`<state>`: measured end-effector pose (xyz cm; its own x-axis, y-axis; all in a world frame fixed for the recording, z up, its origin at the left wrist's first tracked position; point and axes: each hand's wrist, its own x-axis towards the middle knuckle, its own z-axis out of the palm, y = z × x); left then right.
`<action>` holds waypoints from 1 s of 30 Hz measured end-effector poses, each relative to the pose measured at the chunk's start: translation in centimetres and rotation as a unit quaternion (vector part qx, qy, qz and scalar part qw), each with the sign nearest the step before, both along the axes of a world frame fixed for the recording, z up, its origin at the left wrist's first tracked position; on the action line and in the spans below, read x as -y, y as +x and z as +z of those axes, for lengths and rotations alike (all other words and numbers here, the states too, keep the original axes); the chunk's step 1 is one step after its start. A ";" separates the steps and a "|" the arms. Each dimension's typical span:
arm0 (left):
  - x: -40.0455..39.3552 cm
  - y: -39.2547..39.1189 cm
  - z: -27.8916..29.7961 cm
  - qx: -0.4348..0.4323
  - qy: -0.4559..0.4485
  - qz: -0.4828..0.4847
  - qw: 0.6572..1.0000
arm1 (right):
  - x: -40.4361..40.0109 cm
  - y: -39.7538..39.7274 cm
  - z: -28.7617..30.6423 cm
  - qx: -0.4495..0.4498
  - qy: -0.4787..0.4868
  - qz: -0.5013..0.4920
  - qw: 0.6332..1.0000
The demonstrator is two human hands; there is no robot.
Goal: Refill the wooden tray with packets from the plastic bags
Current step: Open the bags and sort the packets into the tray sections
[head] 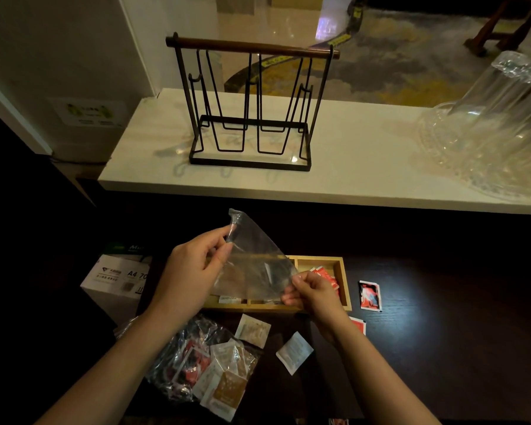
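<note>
Both hands, the left hand (193, 271) and right hand (311, 291), pinch an empty clear bag (255, 265) over the wooden tray (344, 280), which holds few red packets (325, 276), while the near bag (203, 363) stays full.

We hold both bare forearms extended forward. Our left hand (190, 271) is raised, thumb and forefinger pinching together at the top. Our right hand (314, 291) sits lower and to the right, fingers (292, 297) curled in a pinch.
</note>
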<state>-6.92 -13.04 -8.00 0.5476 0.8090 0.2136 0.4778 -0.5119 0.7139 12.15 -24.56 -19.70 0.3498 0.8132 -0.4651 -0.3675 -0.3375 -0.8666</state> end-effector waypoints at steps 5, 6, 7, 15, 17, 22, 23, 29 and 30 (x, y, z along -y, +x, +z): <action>0.1 -1.0 0.1 0.115 -0.139 -0.011 0.983 | 0.3 -0.3 1.1 0.012 0.024 0.014 1.000; 0.1 -1.2 0.1 0.151 -0.189 -0.003 0.970 | 0.3 -0.4 1.5 0.005 0.024 0.021 0.999; 0.1 -1.3 0.3 0.180 -0.227 0.004 0.957 | 0.4 -0.4 1.7 -0.013 0.023 0.026 0.999; 0.4 -1.5 0.0 0.309 -0.378 0.026 0.872 | -0.9 -0.5 2.8 -0.313 0.099 -0.011 0.944; 0.4 -1.7 -0.2 0.312 -0.394 0.037 0.864 | -1.2 -0.5 3.3 -0.333 0.105 -0.011 0.937; 0.1 -2.8 -2.1 0.252 -0.375 0.102 0.886 | -1.5 0.2 3.7 -0.151 0.099 -0.055 0.982; 0.1 -3.1 -2.7 0.232 -0.359 0.117 0.896 | -1.6 0.5 3.4 -0.117 0.098 -0.066 0.986; 0.3 -3.7 -6.1 0.121 -0.316 0.156 0.928 | -2.0 1.3 2.3 0.072 0.084 -0.082 0.990; 0.3 -3.5 -6.4 0.109 -0.315 0.159 0.929 | -2.1 1.5 2.1 0.093 0.076 -0.074 0.990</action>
<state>-10.47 -13.38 -14.43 0.2580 0.9248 -0.2795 0.3427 0.1829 0.9215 13.63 -22.44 -17.61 0.5383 0.8024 -0.2579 -0.2328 -0.1526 -0.9605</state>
